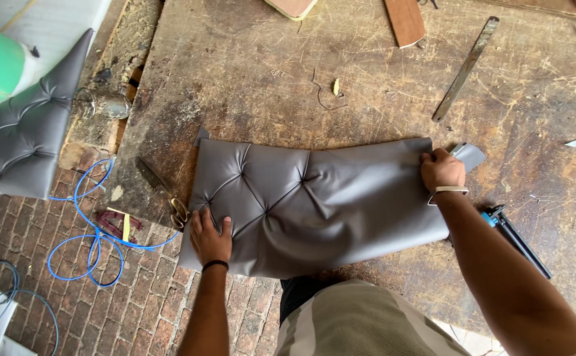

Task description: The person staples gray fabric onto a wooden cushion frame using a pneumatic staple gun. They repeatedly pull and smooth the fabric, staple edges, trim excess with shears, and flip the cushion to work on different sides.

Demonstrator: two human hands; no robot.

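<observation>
A grey tufted leather panel (314,198) with diamond stitching lies on a worn wooden workbench (367,86). My left hand (210,236) presses flat on the panel's lower left corner, fingers spread. At the panel's upper right edge, my right hand (441,169) is closed and pinches the leather there. A loose flap of the same grey material (470,155) sticks out beyond that hand.
Scissors (162,191) lie at the bench's left edge. A metal ruler (466,69) lies at the back right, a blue-and-black tool (515,234) near my right forearm. Another tufted grey panel (21,135) leans at left. Blue cord (93,237) trails over the brick floor.
</observation>
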